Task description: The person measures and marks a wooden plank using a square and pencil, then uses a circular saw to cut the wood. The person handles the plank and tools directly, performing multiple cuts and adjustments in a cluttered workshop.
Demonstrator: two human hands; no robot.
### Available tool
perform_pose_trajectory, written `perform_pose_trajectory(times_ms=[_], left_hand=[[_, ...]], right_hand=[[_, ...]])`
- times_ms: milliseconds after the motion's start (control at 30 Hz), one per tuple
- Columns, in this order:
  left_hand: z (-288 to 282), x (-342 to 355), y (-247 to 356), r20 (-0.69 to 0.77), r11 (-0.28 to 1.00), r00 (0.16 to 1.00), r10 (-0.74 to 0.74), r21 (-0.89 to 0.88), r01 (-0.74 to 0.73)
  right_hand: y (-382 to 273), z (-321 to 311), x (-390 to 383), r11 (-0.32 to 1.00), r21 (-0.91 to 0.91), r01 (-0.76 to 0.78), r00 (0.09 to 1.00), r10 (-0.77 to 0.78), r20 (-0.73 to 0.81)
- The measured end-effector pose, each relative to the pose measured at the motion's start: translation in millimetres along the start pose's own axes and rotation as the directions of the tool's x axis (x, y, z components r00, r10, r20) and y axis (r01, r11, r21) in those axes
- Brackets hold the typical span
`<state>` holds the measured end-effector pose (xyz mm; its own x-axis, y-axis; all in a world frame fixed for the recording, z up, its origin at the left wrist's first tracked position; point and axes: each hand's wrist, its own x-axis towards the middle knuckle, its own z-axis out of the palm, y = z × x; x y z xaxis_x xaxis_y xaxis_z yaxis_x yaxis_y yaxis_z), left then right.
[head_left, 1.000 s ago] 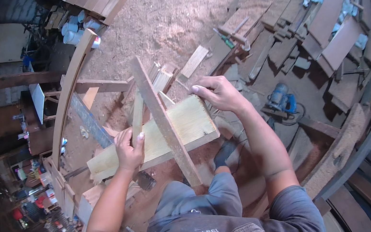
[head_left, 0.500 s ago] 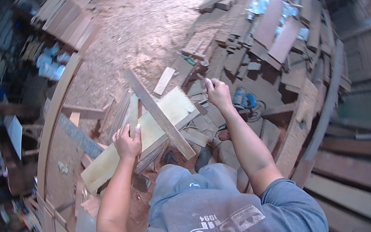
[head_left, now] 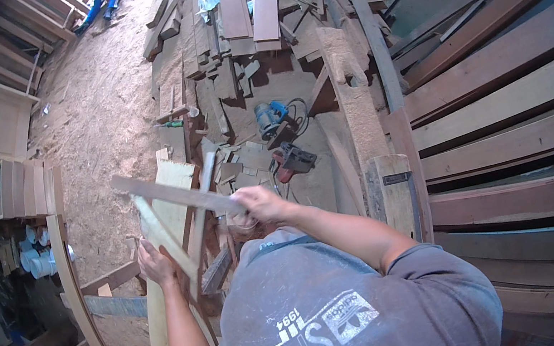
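Observation:
My right hand (head_left: 262,204) is closed round one end of a flat brown wooden strip (head_left: 172,195), which reaches out to the left across the work. Beneath it, a narrow pale strip (head_left: 165,233) slants over a wide pale plank (head_left: 172,177). Curled beside the pale strip and over the plank's left side, my left hand (head_left: 155,265) appears to grip the strip; its thumb is mostly hidden. A grey-brown wooden piece (head_left: 201,232) lies right of the plank.
A blue power tool (head_left: 270,117) and a red-and-black power tool (head_left: 292,161) lie to the right among offcuts. Long boards (head_left: 505,151) are stacked at far right. A green-handled tool (head_left: 173,124) lies ahead. A long curved wooden piece (head_left: 81,305) runs along the left.
My view has turned to the right. My right hand, before raised apart from the brown strip, now grips its near end. The brown strip has swung more crosswise. My left hand stays near the pale strip.

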<state>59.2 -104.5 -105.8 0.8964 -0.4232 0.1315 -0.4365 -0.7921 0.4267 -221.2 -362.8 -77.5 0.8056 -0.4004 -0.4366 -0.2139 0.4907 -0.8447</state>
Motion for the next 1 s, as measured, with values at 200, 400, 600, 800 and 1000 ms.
perform_pose_trajectory(times_ms=[200,400,600,800,1000], left_hand=[[-2.0,-4.8,5.4,-0.013,0.998,1.000,0.003,-0.055,-0.004],[-8.5,-5.9,19.4,-0.035,0.999,0.999,0.030,-0.024,-0.031],[-11.5,-11.6,-1.1,-0.121,0.999,0.991,0.054,0.001,-0.054],[-14.7,-7.9,24.2,-0.134,0.993,0.991,0.022,-0.114,-0.038],[-41.2,-35.3,38.8,-0.300,0.978,0.954,-0.022,-0.206,-0.042]], right_hand=[[-48.7,-175.4,-68.8,0.983,0.100,0.152,0.808,-0.065,-0.586],[-51.7,-338.3,-93.0,0.974,-0.038,0.222,0.468,-0.140,-0.872],[6.5,-420.3,-57.7,0.925,0.277,0.259,0.295,0.197,-0.935],[15.8,-444.0,-55.5,0.898,0.297,0.324,0.163,0.256,-0.953],[-28.1,-382.4,-23.6,0.999,-0.011,-0.044,-0.081,-0.015,-0.997]])
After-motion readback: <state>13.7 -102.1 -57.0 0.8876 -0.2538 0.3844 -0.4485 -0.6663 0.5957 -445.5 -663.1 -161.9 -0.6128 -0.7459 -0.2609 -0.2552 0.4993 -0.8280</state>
